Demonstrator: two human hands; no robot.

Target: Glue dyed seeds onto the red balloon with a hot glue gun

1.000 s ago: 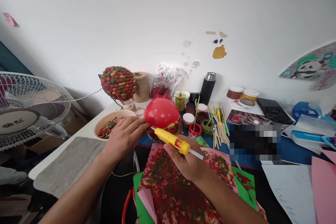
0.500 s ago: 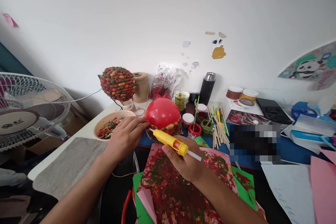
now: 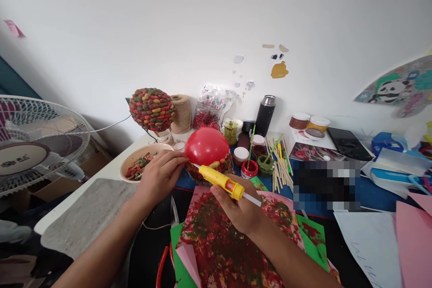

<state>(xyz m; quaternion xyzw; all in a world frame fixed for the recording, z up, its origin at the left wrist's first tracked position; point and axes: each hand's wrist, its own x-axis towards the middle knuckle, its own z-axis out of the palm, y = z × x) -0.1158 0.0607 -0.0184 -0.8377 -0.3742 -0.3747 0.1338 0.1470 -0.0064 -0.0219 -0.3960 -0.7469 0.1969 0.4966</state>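
A red balloon (image 3: 206,146) has painted peanut-like pieces (image 3: 221,163) in red, green and yellow stuck round its lower part. My left hand (image 3: 162,173) is at its left side, fingers pressed together at the edge of the pieces; what the fingertips pinch is too small to make out. My right hand (image 3: 241,207) is closed round a yellow hot glue gun (image 3: 221,181). Its nozzle points left, close to my left fingertips, and a white glue stick (image 3: 252,199) juts from the rear. Behind my left hand stands a bowl (image 3: 126,157) of loose painted pieces.
A ball covered in coloured pieces (image 3: 151,109) stands at the back left beside a twine spool (image 3: 181,112). Paint jars (image 3: 249,168), wooden sticks (image 3: 277,166) and a black flask (image 3: 265,114) lie to the right. Paint-stained paper (image 3: 236,252) lies below my hands; a fan (image 3: 37,144) stands left.
The balloon has shifted slightly left in view. The glue gun's nozzle stays near my left fingertips, and both hands keep nearly the same pose.
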